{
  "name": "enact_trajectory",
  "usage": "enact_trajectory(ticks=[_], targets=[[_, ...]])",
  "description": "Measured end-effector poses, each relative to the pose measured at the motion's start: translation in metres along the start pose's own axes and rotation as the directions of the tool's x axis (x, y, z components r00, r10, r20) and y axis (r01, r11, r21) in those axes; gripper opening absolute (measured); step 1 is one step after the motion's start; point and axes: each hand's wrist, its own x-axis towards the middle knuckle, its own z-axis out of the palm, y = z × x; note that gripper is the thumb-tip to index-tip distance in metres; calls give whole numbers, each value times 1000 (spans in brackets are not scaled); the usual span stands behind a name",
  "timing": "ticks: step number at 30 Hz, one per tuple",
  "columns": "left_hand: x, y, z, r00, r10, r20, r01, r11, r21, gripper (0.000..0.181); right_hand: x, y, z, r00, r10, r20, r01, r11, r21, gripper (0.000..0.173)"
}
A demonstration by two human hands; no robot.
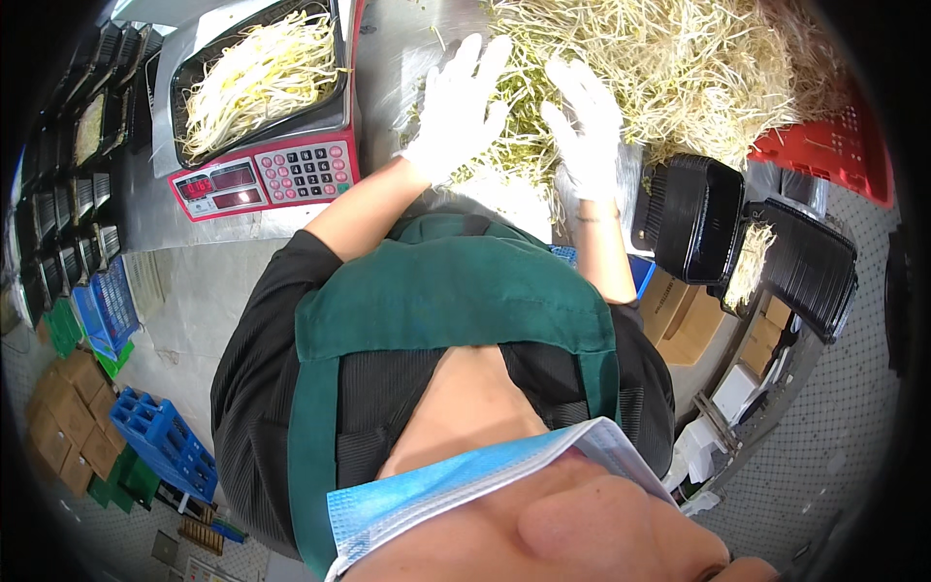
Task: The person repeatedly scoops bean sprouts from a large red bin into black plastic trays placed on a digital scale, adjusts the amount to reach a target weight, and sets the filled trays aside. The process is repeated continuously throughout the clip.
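Note:
My left hand point(460, 109), in a white glove, lies palm down at the left edge of a loose heap of thin green-tipped sprouts point(525, 109). Its fingers are spread and its thumb points in toward the heap. Across from it, my gloved right hand point(588, 127) rests against the heap's right side with its fingers slightly bent. Sprouts touch both hands, but neither is closed on any. Left of my hands, a red digital scale point(265, 178) with lit digits carries a black plastic tray point(177, 120) full of yellow-headed bean sprouts point(258, 80).
A large sprout pile point(705, 65) spreads over the steel table point(389, 80) toward a red plastic crate point(836, 156). Black trays point(698, 218) stand at the right edge, near a sprout clump point(753, 262). More black trays point(54, 211) fill the far left. Cardboard boxes point(76, 407) and a blue pallet point(164, 444) stand below.

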Motion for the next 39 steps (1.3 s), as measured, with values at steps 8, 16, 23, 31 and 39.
enact_trajectory(ticks=[8, 16, 23, 31, 39], targets=[[-29, -20, -22, 928, 267, 261, -272, 962, -15, 32, -22, -6, -1, 966, 116, 230, -138, 987, 78, 18], [-9, -20, 13, 979, -4, -202, 45, 979, 198, 50, 29, 38, 52, 977, 150, 153, -167, 981, 101, 64], [-40, -12, -31, 963, 66, 261, -12, 979, -202, 46, 72, 10, 79, 978, -124, 166, 125, 992, 3, 44], [-36, -18, -51, 989, -124, 81, 134, 982, -132, 46, 125, -6, 127, 854, 87, 513, 142, 910, -391, 55], [-16, -36, -6, 881, -471, -47, 470, 882, -33, 71, 75, 3, 62, 899, -294, 325, 287, 955, 73, 44]])
